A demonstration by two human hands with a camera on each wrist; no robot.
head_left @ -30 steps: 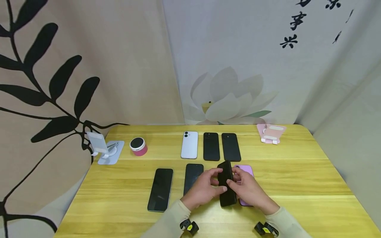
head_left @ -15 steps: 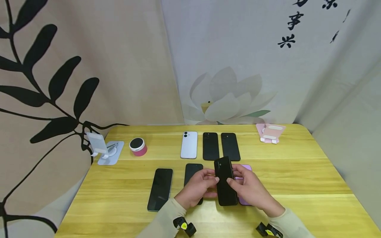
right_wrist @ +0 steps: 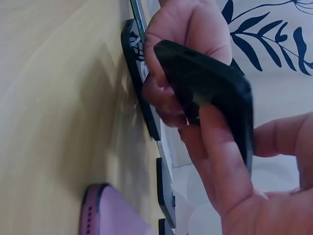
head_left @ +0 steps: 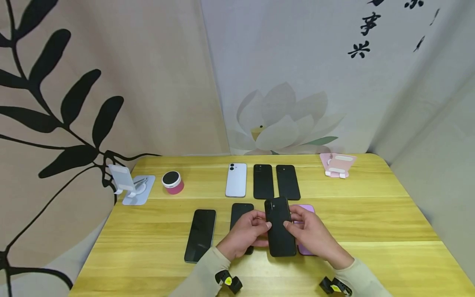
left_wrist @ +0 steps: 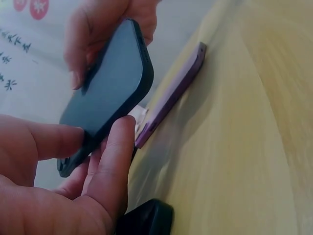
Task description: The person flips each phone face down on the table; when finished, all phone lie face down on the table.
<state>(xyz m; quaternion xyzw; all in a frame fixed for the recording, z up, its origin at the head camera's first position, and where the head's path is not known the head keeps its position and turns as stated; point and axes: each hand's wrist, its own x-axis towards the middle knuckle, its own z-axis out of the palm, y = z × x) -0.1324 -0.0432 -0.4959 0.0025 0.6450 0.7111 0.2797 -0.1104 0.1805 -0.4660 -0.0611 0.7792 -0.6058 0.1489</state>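
Holds the black phone directly between left hand and right hand, pinched at both long edges, equally near to each. Runs its long axis forward, veering slightly left at the top, raised above the table. Cannot quite judge the partly hidden grip underneath.

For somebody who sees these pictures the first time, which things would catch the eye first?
Probably the black phone, which the left hand and right hand hold above the table, low in the head view, just right of its middle. Next may come the big black leaves printed on the cloth at the left. The purple phone also stands out by colour, partly hidden behind the right hand in that view.
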